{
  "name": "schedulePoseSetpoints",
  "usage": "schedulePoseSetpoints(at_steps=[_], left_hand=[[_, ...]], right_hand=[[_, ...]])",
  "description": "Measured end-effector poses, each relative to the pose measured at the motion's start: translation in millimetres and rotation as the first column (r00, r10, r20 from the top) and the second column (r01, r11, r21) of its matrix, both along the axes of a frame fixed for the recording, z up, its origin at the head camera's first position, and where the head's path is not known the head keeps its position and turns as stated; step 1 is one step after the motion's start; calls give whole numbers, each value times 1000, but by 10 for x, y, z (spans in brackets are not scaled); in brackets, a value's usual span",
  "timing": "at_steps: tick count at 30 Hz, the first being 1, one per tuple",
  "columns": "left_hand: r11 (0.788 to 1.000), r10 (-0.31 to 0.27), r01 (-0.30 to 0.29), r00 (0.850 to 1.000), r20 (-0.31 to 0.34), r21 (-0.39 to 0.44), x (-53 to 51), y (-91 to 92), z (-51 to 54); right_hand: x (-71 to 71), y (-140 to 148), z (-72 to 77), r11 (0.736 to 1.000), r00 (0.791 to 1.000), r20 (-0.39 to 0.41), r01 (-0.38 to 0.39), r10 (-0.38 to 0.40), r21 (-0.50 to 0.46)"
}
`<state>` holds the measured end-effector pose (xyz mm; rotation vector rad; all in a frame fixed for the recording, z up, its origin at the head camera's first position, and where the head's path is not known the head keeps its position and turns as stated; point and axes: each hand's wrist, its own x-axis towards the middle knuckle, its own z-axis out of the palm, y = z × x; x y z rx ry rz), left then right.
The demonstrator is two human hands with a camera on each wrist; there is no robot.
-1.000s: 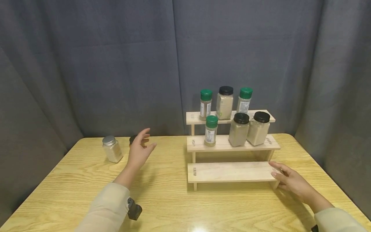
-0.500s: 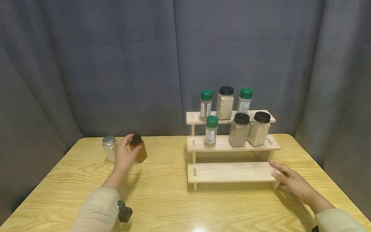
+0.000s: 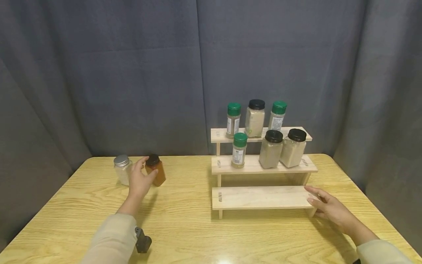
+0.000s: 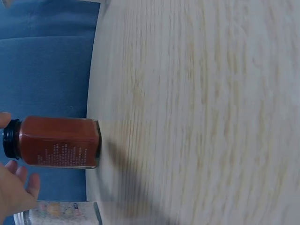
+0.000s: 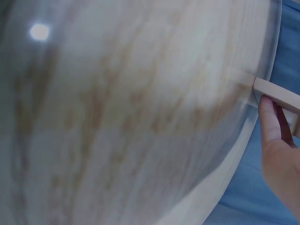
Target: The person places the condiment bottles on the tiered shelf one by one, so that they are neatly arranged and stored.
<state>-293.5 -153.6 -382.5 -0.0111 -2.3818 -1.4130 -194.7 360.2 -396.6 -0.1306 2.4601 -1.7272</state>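
Note:
In the head view my left hand reaches around a jar of red-brown powder with a black lid. Its thumb and fingers lie on either side of the jar; the left wrist view shows a gap between the lower fingers and the jar. Just left of that hand is a square jar of pale contents with a silver lid, partly hidden by the hand. My right hand grips the right end of the lowest step of a three-tier wooden rack.
On the rack's top tier stand two green-capped shakers and a black-lidded jar. The middle tier bears a green-capped shaker and two black-lidded jars. A grey curtain hangs behind the wooden table.
My left hand first drew left, uncovering the red-brown jar, and now lies around it. The right hand keeps its place on the rack. Across the last half second little differs.

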Motion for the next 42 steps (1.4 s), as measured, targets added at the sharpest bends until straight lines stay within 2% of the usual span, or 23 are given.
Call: schedulePoseSetpoints(at_steps=[9,17,26,33,42], left_hand=[[1000,6,-7,998,58,17,-124,26,-109],[1000,15,-14,999,35,-28,-177,14,-131],[999,6,-8,999,-40,-40,-220,-16,-187],[998,0,-4,998,-66,-63,-220,-30,-227],[1000,6,-8,994,-112,-22,-237,-12,-259]], right_hand=[[8,19,1,1000,1000,7,-7,7,9],[9,10,3,1000,1000,9,-2,2,10],[11,10,-2,1000,1000,8,-4,4,15],[23,0,6,1000,1000,3,-11,11,17],[23,16,-11,999,1000,5,1,-1,47]])
